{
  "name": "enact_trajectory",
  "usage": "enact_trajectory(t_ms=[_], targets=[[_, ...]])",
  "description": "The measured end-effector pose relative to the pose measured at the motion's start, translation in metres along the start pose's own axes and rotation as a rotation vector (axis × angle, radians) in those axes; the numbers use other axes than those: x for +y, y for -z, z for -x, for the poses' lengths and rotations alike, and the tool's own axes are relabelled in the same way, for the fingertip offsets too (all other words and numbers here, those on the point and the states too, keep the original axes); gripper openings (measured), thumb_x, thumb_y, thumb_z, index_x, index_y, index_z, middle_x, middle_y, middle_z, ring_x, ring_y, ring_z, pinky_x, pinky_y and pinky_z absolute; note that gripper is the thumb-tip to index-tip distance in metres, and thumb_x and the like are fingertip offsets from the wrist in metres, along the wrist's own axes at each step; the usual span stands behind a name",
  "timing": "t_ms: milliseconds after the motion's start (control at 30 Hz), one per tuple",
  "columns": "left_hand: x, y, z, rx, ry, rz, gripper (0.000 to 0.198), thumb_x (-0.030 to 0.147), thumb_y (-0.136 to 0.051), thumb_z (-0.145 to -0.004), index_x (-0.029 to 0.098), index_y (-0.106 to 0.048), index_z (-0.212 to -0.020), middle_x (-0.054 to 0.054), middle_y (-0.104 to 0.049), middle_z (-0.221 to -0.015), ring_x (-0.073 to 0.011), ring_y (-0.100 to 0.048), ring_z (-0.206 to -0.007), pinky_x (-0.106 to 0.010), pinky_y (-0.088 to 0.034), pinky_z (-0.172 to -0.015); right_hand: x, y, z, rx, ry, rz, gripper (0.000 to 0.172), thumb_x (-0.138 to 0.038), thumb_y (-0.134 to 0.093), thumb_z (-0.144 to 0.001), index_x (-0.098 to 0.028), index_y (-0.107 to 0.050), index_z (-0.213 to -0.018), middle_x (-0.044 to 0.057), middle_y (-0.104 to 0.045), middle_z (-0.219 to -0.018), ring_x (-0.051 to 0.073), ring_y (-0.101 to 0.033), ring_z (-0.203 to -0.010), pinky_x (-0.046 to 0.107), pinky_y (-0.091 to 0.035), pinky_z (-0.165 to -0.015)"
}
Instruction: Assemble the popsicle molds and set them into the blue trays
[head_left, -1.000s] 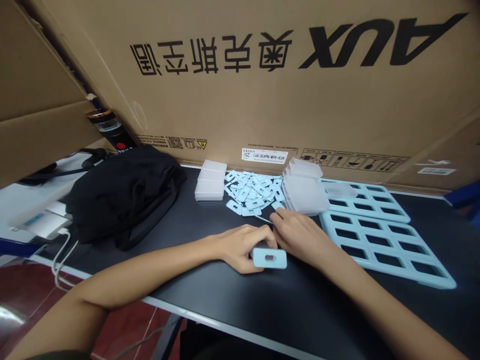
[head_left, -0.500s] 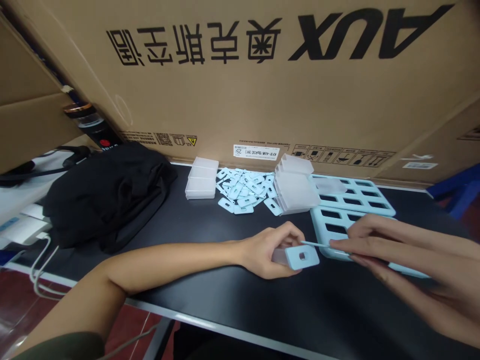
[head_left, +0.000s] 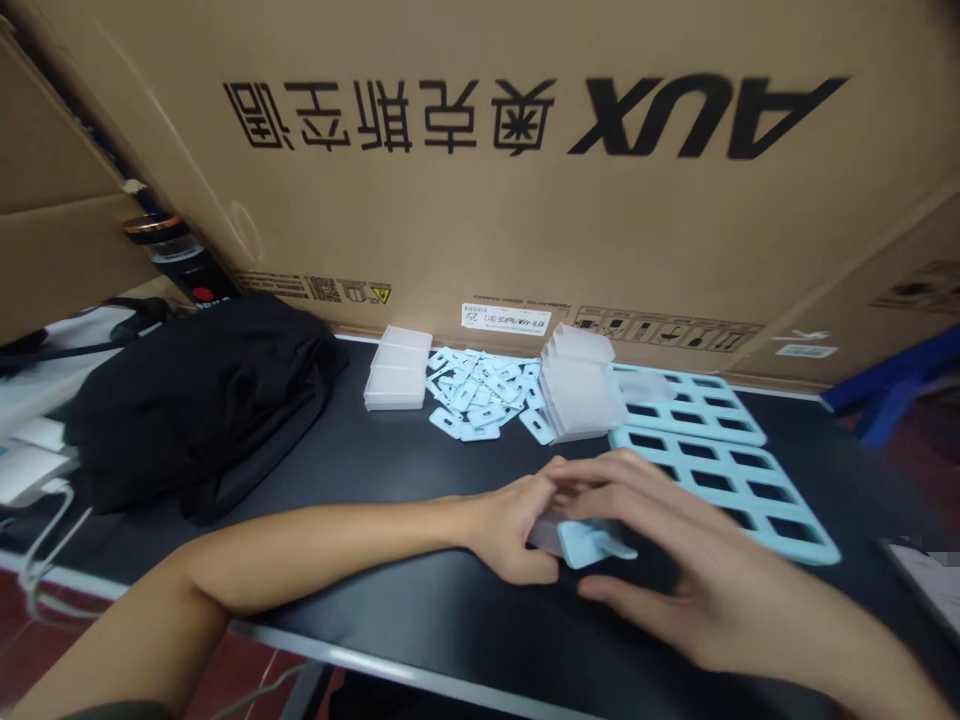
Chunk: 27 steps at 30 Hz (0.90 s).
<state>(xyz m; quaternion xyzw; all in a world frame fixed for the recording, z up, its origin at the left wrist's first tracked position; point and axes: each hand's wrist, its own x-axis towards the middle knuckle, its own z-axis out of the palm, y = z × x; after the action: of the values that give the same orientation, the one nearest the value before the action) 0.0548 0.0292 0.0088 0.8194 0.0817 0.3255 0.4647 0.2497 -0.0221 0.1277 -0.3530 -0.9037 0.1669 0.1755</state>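
My left hand grips a small clear case with a light blue slotted tab on its end, just above the black table. My right hand has come over the case from the right, fingers curved across its top and touching it; the hand is blurred and the thin blue stick it held is not visible. Behind lie a pile of loose light blue tabs, a stack of clear cases and two more clear cases.
Two light blue grid trays with rectangular holes lie at the right. A black bag sits at the left, with cables and a dark bottle behind it. A large cardboard box walls off the back.
My left hand carried the case rightward. My right hand picked up a thin blue stick, swung out right, then came back onto the case.
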Motion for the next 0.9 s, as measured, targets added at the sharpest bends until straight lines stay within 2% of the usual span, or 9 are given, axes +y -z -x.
enact_trajectory(t_ms=[100, 233, 333, 400, 467, 567, 700, 833, 900], targets=[[-0.001, -0.002, -0.004, -0.009, -0.092, -0.023, 0.08, 0.024, -0.069, -0.064, 0.016, -0.031, -0.133, -0.013, -0.053, -0.118, -0.029, -0.059, -0.11, -0.043, -0.051, -0.092, 0.001, -0.001, 0.002, -0.095, 0.062, -0.04, 0.034, -0.017, -0.059, -0.087, -0.028, -0.062, -0.12, 0.005, -0.061, -0.129, 0.019, -0.057, -0.118, 0.036, -0.046, -0.105], [0.012, -0.003, -0.004, -0.023, -0.041, 0.007, 0.105, 0.03, -0.071, -0.077, 0.019, 0.004, -0.15, -0.021, -0.038, -0.146, -0.0273, -0.049, -0.13, -0.043, -0.046, -0.104, 0.034, 0.048, 0.03, 0.042, -0.045, 0.036, 0.028, -0.023, -0.064, -0.088, -0.029, -0.064, -0.116, 0.003, -0.069, -0.112, 0.016, -0.064, -0.104, 0.025, -0.052, -0.09], [0.024, -0.001, -0.013, 0.059, 0.009, -0.254, 0.054, 0.028, -0.059, -0.089, 0.019, -0.038, -0.138, -0.015, -0.051, -0.136, -0.0229, -0.054, -0.121, -0.039, -0.047, -0.101, 0.077, 0.096, 0.047, 0.233, -0.296, 0.215, 0.027, -0.032, -0.066, -0.088, -0.025, -0.065, -0.114, 0.004, -0.069, -0.112, 0.016, -0.066, -0.101, 0.021, -0.049, -0.087], [0.029, 0.002, -0.036, 0.092, -0.046, -0.522, 0.024, 0.028, -0.052, -0.092, 0.018, -0.058, -0.113, -0.011, -0.061, -0.12, -0.0222, -0.056, -0.109, -0.038, -0.045, -0.098, 0.109, 0.117, 0.046, 0.204, -0.425, 0.272, 0.029, -0.035, -0.053, -0.094, -0.02, -0.066, -0.115, 0.006, -0.069, -0.113, 0.018, -0.065, -0.1, 0.024, -0.047, -0.084], [0.03, 0.006, -0.076, 0.09, -0.05, -0.821, 0.026, 0.032, -0.047, -0.095, 0.015, -0.061, -0.108, -0.012, -0.064, -0.116, -0.0267, -0.053, -0.111, -0.041, -0.042, -0.096, 0.134, 0.126, 0.039, 0.158, -0.465, 0.289, 0.036, -0.037, -0.046, -0.096, -0.015, -0.064, -0.117, 0.008, -0.068, -0.112, 0.019, -0.065, -0.097, 0.028, -0.046, -0.084], [0.021, 0.009, -0.149, -0.027, 0.162, -1.186, 0.039, 0.04, -0.05, -0.093, 0.007, -0.062, -0.111, -0.019, -0.066, -0.108, -0.0333, -0.051, -0.113, -0.043, -0.036, -0.095, 0.155, 0.127, 0.032, 0.19, -0.469, 0.344, 0.042, -0.046, -0.053, -0.09, -0.017, -0.06, -0.119, 0.007, -0.069, -0.103, 0.018, -0.064, -0.081, 0.028, -0.047, -0.074], [-0.006, 0.012, -0.219, -0.23, 0.369, -1.262, 0.027, 0.021, -0.062, -0.085, 0.012, -0.065, -0.109, -0.016, -0.072, -0.099, -0.0313, -0.058, -0.106, -0.041, -0.034, -0.091, 0.152, 0.133, 0.057, 0.255, -0.522, 0.395, 0.046, -0.056, -0.054, -0.085, -0.022, -0.057, -0.117, 0.004, -0.069, -0.093, 0.018, -0.06, -0.068, 0.03, -0.047, -0.066], [-0.001, 0.012, -0.224, -0.264, 0.284, -1.248, 0.035, 0.019, -0.059, -0.086, 0.017, -0.059, -0.121, -0.014, -0.069, -0.107, -0.0279, -0.06, -0.103, -0.039, -0.034, -0.088, 0.149, 0.141, 0.093, 0.254, -0.654, 0.389, 0.048, -0.059, -0.052, -0.084, -0.023, -0.057, -0.115, 0.002, -0.066, -0.077, 0.019, -0.059, -0.061, 0.032, -0.047, -0.062], [0.02, 0.011, -0.2, -0.239, 0.06, -1.224, 0.038, 0.027, -0.058, -0.088, 0.02, -0.055, -0.125, -0.014, -0.065, -0.112, -0.0276, -0.059, -0.101, -0.039, -0.035, -0.087, 0.155, 0.14, 0.092, 0.26, -0.625, 0.379, 0.046, -0.056, -0.051, -0.085, -0.022, -0.057, -0.114, 0.005, -0.068, -0.088, 0.021, -0.062, -0.07, 0.033, -0.048, -0.068]])
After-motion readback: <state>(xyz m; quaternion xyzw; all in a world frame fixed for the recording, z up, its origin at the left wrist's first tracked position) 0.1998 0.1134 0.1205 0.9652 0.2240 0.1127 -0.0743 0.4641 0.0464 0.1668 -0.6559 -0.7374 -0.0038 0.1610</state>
